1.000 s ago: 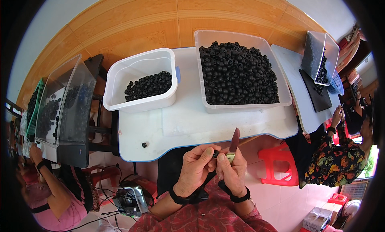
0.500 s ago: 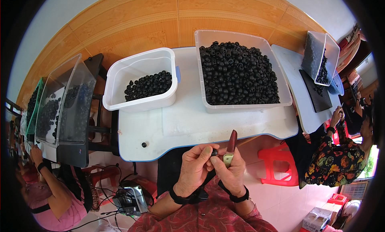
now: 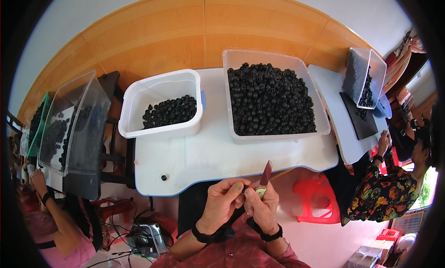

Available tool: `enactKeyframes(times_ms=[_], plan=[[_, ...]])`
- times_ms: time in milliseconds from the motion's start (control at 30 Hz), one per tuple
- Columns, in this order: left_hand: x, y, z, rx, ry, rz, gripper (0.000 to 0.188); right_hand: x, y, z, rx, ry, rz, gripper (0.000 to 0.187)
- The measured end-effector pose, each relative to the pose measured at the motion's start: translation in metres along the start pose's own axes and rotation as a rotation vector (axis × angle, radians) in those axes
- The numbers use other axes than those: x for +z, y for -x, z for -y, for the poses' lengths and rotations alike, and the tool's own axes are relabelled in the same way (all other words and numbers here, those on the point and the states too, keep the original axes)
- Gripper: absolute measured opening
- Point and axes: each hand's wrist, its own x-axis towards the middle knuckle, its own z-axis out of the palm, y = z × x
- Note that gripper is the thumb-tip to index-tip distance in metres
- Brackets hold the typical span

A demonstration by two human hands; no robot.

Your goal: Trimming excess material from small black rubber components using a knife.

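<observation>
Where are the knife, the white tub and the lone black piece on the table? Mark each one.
Knife (image 3: 266, 173): head view, on its reddish blade.
White plastic tub (image 3: 157, 91): head view, on its bare inner back wall.
Lone black round piece (image 3: 163, 178): head view, on its visible middle.

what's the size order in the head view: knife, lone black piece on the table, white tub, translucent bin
1. Translucent bin
2. White tub
3. Knife, partly hidden by the right hand
4. Lone black piece

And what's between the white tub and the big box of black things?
The head view shows white tabletop there, plus a blue tab on the white tub.
</observation>
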Motion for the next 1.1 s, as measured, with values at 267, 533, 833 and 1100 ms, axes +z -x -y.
enactKeyframes(times_ms=[267,533,833,1100], plan=[[-0.006,0.001,-0.004,-0.026,0.019,0.039,0.021,0.003,-0.001,-0.002,0.028,-0.148,0.047,0.012],[-0.002,0.0,-0.01,-0.022,0.093,0.07,0.023,0.005,-0.002,0.002,0.0,-0.062,0.045,0.01],[-0.008,0.003,-0.01,0.028,0.071,-0.003,0.023,0.012,0.0,-0.004,-0.286,0.529,0.054,0.02],[-0.009,0.004,-0.008,0.078,0.023,-0.049,0.022,0.016,0.002,-0.002,-0.243,0.733,0.054,0.025]])
